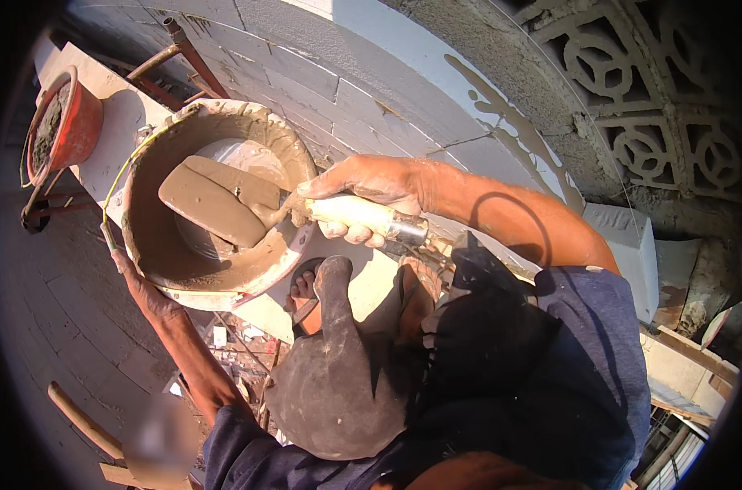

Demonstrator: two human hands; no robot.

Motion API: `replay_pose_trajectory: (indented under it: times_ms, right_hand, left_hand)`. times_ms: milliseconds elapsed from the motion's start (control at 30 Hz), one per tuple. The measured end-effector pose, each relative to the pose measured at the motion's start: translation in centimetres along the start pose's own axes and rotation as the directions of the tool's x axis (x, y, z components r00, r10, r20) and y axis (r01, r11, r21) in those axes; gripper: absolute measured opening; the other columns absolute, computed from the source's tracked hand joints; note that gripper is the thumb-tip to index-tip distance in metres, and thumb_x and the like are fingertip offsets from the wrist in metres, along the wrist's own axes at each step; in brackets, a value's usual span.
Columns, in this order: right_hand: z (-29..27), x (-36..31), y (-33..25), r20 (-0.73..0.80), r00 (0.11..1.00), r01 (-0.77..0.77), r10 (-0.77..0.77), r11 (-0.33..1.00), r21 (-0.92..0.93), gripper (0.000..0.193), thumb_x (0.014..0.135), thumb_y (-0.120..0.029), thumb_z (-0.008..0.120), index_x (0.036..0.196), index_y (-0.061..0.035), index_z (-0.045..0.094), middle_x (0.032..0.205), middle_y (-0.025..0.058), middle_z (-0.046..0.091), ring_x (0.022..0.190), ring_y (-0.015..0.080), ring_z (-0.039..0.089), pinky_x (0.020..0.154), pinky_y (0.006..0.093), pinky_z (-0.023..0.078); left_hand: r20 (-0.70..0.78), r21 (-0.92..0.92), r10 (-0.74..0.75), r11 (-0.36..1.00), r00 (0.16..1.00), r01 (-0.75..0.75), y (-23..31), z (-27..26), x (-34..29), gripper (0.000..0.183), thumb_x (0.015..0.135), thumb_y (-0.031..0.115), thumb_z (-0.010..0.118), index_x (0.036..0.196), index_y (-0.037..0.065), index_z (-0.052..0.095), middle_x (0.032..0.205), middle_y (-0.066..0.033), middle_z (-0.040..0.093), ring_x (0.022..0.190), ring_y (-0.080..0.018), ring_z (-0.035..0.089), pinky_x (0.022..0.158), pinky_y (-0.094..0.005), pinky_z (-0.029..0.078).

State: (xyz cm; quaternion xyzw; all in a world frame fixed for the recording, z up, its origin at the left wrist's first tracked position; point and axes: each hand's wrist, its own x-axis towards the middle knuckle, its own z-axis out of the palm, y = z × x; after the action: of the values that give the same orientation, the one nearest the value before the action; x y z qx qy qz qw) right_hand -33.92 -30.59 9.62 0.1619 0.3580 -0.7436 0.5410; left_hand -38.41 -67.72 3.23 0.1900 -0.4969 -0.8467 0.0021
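My right hand (pixel 359 192) is closed round the pale handle of a trowel (pixel 363 214). Wet brown mortar (pixel 216 200) covers its flat blade, which lies over the open mouth of a round bucket (pixel 248 298). More mortar coats the bucket's inner wall, and a lighter patch of its bottom shows past the blade. At the bucket's left side, my left hand (pixel 146 286) grips it near the rim, beside the lower end of the yellowish wire handle (pixel 130 167). The fingers of that hand are mostly hidden.
An orange-red bucket (pixel 81 126) of grey mix stands on a board (pixel 130 122) at the far left. Ahead runs a pale block wall (pixel 306 73) with mortar smears on its top. My sandaled feet (pixel 307 298) rest on a board, with rubble (pixel 244 343) below. Patterned vent blocks (pixel 632 98) are at the upper right.
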Motion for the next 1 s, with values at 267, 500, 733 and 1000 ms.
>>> replay_pose_trajectory:
  times_ms: [267, 500, 733, 1000]
  right_hand:
    - [-3.7, -15.7, 6.2, -0.528, 0.701, 0.541, -0.479, 0.840, -0.044, 0.046, 0.094, -0.034, 0.053, 0.120, 0.0032, 0.054, 0.075, 0.0086, 0.058, 0.049, 0.0122, 0.055, 0.039, 0.0226, 0.045]
    - [-11.6, -18.7, 10.2, -0.726, -0.012, -0.608, -0.688, 0.581, -0.541, 0.043, 0.092, -0.036, 0.058, 0.103, 0.0046, 0.066, 0.079, 0.0179, 0.067, 0.069, 0.0276, 0.064, 0.066, 0.0417, 0.049]
    - [-11.3, -13.0, 4.7, -0.653, -0.045, -0.568, -0.756, 0.557, -0.606, 0.046, 0.091, -0.040, 0.056, 0.086, 0.0051, 0.064, 0.080, 0.0255, 0.066, 0.076, 0.0397, 0.065, 0.071, 0.0477, 0.048]
    - [-7.7, -8.7, -1.1, -0.198, 0.095, -0.369, -0.975, 0.151, -0.917, 0.039, 0.090, -0.029, 0.059, 0.112, 0.0024, 0.064, 0.088, 0.0222, 0.069, 0.081, 0.0349, 0.069, 0.077, 0.0442, 0.052]
  left_hand:
    - [-0.040, 0.032, 0.022, 0.999, 0.999, -0.021, -0.5, -3.6, 1.7, 0.054, 0.098, 0.038, 0.054, 0.140, 0.005, 0.046, 0.136, -0.0116, 0.055, 0.122, -0.0241, 0.054, 0.105, -0.0398, 0.044]
    - [-0.030, -0.103, -0.079, 0.992, 0.996, 0.076, -1.7, -7.4, 3.9, 0.050, 0.097, 0.036, 0.057, 0.136, 0.004, 0.051, 0.132, -0.0096, 0.058, 0.117, -0.0217, 0.057, 0.102, -0.0364, 0.045]
    - [-0.008, -0.086, -0.064, 0.994, 0.998, 0.063, -1.6, -6.3, 2.9, 0.048, 0.097, 0.034, 0.058, 0.136, 0.006, 0.051, 0.129, -0.0084, 0.059, 0.114, -0.0195, 0.059, 0.099, -0.0344, 0.048]
    - [-0.023, -0.070, -0.040, 0.997, 0.999, 0.038, -0.9, -1.5, 0.4, 0.050, 0.092, 0.033, 0.066, 0.129, 0.001, 0.055, 0.120, -0.0118, 0.064, 0.102, -0.0198, 0.065, 0.090, -0.0329, 0.055]
